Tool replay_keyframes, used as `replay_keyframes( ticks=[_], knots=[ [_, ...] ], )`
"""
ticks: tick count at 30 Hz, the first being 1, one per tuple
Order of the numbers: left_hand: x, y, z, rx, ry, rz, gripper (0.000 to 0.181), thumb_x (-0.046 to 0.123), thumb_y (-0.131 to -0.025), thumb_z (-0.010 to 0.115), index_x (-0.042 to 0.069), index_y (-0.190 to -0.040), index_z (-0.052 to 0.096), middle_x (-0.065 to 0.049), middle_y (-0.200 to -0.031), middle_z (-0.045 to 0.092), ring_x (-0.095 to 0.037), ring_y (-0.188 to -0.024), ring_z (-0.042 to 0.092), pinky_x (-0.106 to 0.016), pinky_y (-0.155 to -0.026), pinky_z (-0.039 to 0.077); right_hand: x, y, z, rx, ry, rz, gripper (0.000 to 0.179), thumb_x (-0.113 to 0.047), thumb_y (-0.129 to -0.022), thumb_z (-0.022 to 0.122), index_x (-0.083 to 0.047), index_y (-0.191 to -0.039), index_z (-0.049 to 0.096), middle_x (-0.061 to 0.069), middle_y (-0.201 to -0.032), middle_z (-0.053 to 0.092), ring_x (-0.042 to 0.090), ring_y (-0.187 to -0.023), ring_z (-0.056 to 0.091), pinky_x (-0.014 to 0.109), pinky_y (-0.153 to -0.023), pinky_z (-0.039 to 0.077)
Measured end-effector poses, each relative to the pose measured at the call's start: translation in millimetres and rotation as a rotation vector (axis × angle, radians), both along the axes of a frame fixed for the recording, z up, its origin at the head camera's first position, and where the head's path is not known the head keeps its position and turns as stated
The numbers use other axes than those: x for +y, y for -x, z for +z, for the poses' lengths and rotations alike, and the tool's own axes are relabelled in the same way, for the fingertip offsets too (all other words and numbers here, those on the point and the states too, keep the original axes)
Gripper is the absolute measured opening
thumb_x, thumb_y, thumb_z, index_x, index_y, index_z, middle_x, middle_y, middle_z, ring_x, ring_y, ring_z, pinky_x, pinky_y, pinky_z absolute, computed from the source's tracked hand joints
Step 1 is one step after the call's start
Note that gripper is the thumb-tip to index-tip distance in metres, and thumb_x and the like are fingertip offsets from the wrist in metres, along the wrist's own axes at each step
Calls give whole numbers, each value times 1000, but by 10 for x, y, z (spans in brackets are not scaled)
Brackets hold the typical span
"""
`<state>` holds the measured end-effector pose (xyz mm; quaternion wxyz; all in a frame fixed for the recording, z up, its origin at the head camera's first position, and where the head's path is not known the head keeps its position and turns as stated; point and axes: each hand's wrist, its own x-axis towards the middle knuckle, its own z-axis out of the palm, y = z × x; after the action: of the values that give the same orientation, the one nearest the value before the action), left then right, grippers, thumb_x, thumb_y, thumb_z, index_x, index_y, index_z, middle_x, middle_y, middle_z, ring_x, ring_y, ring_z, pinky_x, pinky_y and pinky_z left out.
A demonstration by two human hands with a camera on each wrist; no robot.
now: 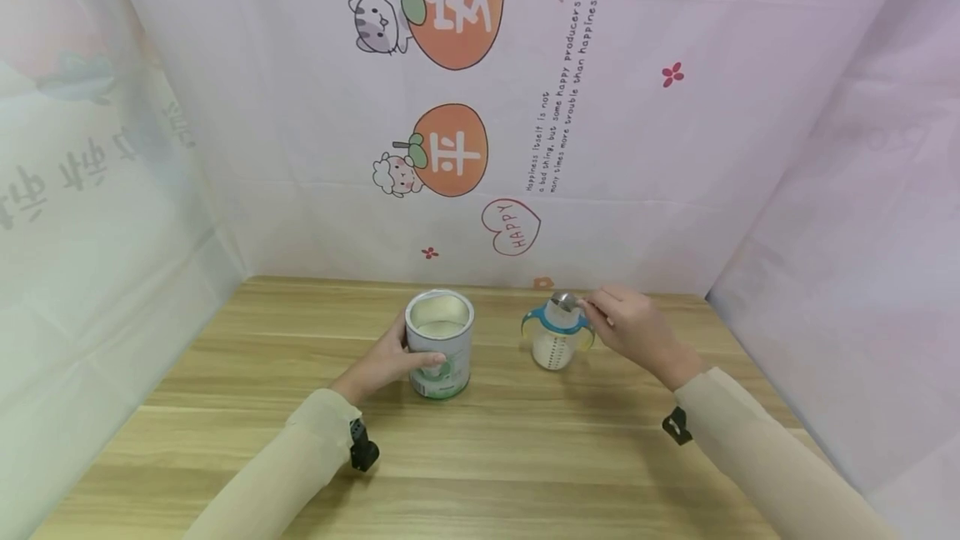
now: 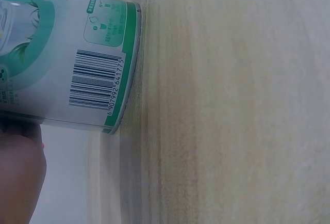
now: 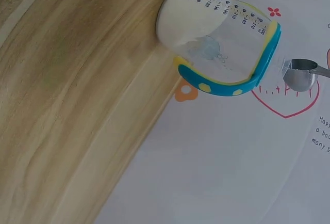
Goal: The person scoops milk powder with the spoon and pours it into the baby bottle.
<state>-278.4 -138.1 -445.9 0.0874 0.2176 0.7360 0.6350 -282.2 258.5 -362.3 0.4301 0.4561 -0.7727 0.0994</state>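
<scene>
My left hand grips a milk powder can, its thumb across the front and its fingers mostly hidden behind the left side. The can stands uncovered on the table, with pale powder inside; the left wrist view shows its green label and barcode. To the right stands a baby bottle without a cap, with a blue-and-yellow two-handled collar and whitish contents low inside. My right hand pinches the handle of a metal measuring spoon. The spoon's bowl is tipped at the bottle's mouth.
The wood-grain table ends at a printed white cloth hanging close behind the can and bottle. More cloth hangs at the left and right sides. A black wrist camera sits on the left sleeve, another on the right.
</scene>
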Motion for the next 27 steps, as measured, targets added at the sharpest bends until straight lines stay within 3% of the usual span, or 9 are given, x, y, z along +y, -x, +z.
replay_keyframes(
  ticks=[6,10,17,22,27],
  knots=[
    [-4,-11,-3,-2,10,1,98,22,-86,82,29,-158,16,-18,-153,37,-37,-142,34,-60,-115,20,32,-1,-6,-113,106,-38,6,-4,-90,70,-3,-85,67,-1,-69,55,9,-58,43,23,-48,39],
    [-3,-10,-8,-5,13,5,98,23,-87,82,31,-158,15,-18,-154,36,-37,-142,33,-60,-115,21,34,10,-8,-161,191,-58,6,3,-85,72,-2,-86,68,-1,-69,55,8,-59,43,21,-51,38],
    [-4,-16,-4,-10,15,12,99,24,-87,82,32,-158,14,-16,-154,36,-38,-144,30,-60,-115,20,25,18,22,-278,338,-144,7,-1,-93,68,-1,-86,69,-3,-66,53,8,-55,41,18,-51,35],
    [2,-35,20,-7,25,23,99,24,-87,82,31,-159,15,-16,-154,37,-36,-143,32,-59,-115,22,26,12,51,-441,427,-234,16,-13,-99,65,-2,-89,72,1,-69,61,13,-58,51,20,-55,42],
    [3,-42,31,-2,29,31,99,24,-86,82,30,-159,15,-15,-153,38,-33,-141,35,-59,-114,24,21,-7,97,-628,511,-288,28,-26,-103,59,-5,-89,71,4,-68,58,18,-61,50,23,-54,41]
  ],
)
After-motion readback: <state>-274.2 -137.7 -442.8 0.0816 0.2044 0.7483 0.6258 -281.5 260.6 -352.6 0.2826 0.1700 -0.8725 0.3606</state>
